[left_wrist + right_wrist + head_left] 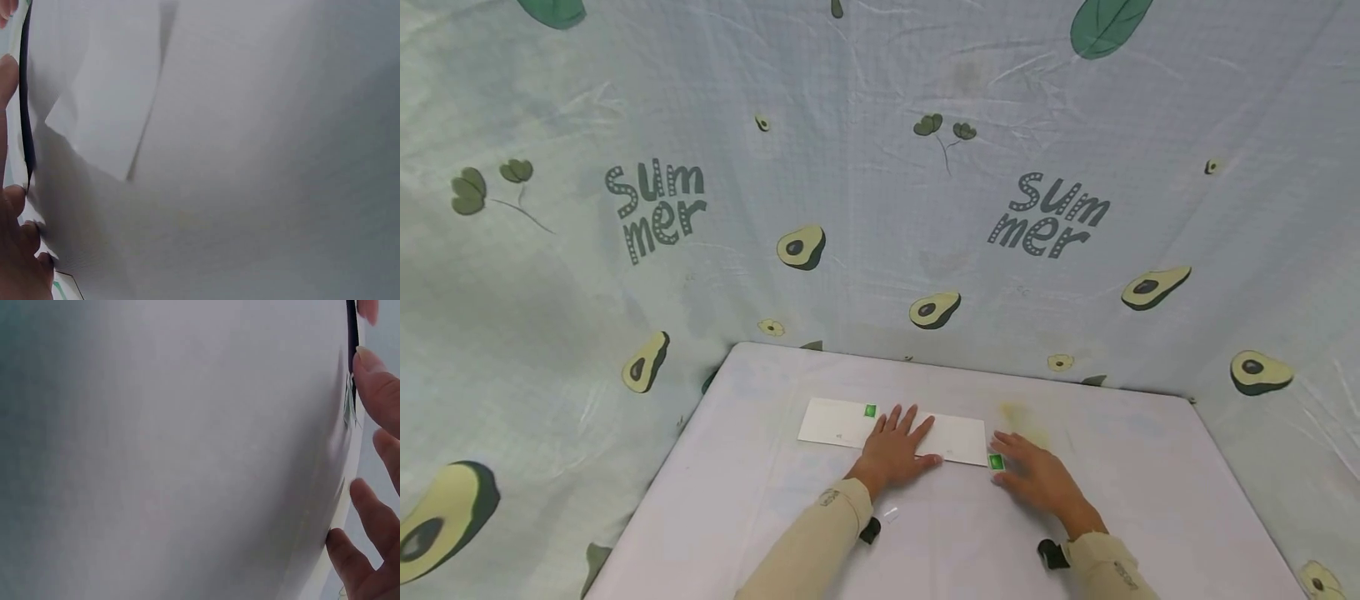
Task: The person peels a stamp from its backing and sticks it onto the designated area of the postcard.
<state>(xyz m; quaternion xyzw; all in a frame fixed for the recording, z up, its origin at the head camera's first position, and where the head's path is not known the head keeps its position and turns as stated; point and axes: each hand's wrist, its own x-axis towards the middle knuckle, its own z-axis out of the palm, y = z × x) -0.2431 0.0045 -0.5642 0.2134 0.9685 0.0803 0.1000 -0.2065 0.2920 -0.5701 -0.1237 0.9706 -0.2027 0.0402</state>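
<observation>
White envelope-like paper (831, 421) lies flat on the table, with a small green stamp (870, 411) on its left part. Across its middle rests my left hand (895, 454), fingers spread; whether the paper is one piece or two is hidden there. Another small green stamp (996, 462) sits at the paper's right end. My right hand (1037, 475) reaches around that stamp, thumb on the near side and fingers on the far side, apart from each other. In the right wrist view the thumb is close to a small greenish paper piece (349, 403).
A small pale strip (891, 514) lies on the table by my left wrist; it looks like white paper (106, 119) in the left wrist view. The white-covered table (1150, 483) meets a fabric backdrop (880, 183) printed with avocados. A yellowish stain (1021, 414) marks the cover.
</observation>
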